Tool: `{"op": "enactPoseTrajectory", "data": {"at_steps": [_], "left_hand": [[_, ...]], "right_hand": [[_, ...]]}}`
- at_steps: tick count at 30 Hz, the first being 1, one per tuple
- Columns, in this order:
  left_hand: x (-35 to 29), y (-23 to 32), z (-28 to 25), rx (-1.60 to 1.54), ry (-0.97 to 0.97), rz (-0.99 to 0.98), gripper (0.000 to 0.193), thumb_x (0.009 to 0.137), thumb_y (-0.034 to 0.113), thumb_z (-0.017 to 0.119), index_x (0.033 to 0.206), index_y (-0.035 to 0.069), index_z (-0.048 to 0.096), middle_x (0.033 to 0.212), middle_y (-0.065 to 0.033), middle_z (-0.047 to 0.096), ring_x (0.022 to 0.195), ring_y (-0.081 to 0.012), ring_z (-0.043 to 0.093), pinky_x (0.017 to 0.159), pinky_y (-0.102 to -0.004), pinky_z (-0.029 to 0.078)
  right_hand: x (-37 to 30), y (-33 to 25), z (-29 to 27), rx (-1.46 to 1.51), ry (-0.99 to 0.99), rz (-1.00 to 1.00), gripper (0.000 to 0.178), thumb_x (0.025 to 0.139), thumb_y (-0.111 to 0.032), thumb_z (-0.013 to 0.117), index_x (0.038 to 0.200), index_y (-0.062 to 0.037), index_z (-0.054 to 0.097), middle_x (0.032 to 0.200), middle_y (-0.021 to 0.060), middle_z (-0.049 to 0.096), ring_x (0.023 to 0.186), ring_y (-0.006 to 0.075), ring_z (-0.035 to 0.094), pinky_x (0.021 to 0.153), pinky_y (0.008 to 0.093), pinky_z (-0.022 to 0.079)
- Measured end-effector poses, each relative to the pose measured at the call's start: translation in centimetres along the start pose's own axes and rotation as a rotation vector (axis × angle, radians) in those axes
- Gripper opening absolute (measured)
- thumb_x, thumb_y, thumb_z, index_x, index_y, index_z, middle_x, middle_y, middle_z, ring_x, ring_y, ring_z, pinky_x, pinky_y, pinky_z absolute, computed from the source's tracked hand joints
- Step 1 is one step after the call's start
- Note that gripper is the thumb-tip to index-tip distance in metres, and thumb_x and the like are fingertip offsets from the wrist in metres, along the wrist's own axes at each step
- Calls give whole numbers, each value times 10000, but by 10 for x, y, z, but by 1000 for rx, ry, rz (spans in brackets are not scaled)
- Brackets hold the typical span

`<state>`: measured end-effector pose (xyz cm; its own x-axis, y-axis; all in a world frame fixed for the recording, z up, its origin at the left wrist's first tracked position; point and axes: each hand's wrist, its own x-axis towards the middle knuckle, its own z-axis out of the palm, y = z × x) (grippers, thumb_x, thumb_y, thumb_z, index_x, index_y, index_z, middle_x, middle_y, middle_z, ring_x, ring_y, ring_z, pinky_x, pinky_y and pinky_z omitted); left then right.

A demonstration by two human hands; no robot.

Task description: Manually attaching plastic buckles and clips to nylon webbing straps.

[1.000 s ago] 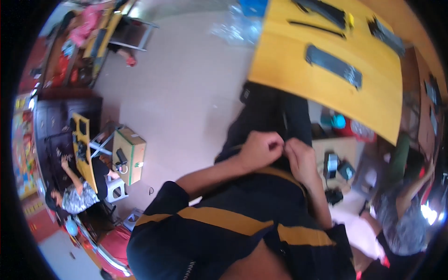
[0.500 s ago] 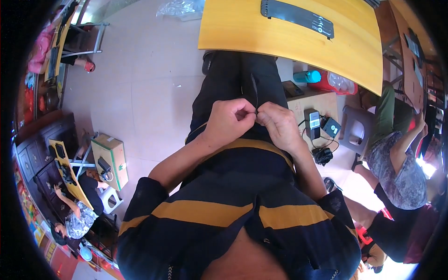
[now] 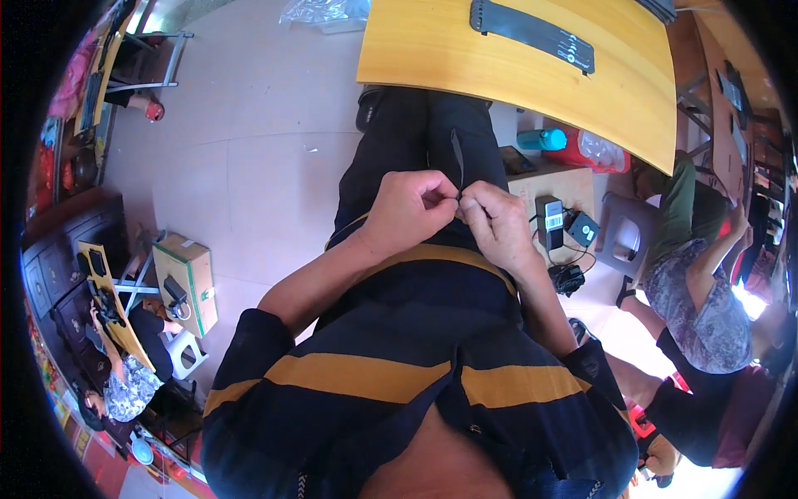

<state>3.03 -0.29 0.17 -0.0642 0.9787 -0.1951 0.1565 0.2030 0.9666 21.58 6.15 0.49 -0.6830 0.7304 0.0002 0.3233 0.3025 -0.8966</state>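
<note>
Over my lap, my left hand and my right hand meet fingertip to fingertip. Both are closed in a pinch on a thin dark strip, which rises from between the fingers against my black trousers. Its lower end is hidden by the fingertips, and I cannot make out its exact kind. Beyond my knees, a long flat black panel with pale markings lies on the yellow wooden table; neither hand touches it.
To the right, a cardboard box carries a black device, a small black box and cables. A turquoise bottle and red basket are under the table. People sit at both sides; a grey stool stands right.
My hands keep their pinch at nearly the same spot. The strip's upper part leans a little differently and shows more of its face. The whole view has shifted slightly.
</note>
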Motion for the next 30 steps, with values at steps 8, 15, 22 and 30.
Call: {"op": "enactPoseTrajectory", "data": {"at_steps": [8,15,22,30], "left_hand": [[-2,-4,5,0,-48,-33,64,866,12,730,915,-28,721,777,-22,714,734,-28,629,658,-230,534],[-9,1,1,56,-27,16,49,847,0,712,882,-32,697,752,-38,705,708,-38,643,631,-243,531],[-14,6,1,114,88,84,48,793,12,705,812,-8,666,703,-131,694,623,-196,715,596,-311,552],[-16,1,3,75,109,87,21,803,-20,674,820,-13,664,698,-122,689,615,-165,705,578,-303,538]], "right_hand": [[-9,3,0,-88,4,-29,79,925,-49,628,878,-13,576,803,176,605,763,397,653,671,461,526],[-5,-6,-5,-161,-89,-132,64,939,-52,607,915,-13,563,843,174,598,802,399,647,711,470,535],[0,-9,3,-169,-41,-207,52,915,-16,629,891,-2,585,821,158,615,743,366,652,668,428,533],[2,-12,10,-210,21,-232,94,858,8,667,839,-9,577,763,145,607,681,339,646,618,404,528]]}}
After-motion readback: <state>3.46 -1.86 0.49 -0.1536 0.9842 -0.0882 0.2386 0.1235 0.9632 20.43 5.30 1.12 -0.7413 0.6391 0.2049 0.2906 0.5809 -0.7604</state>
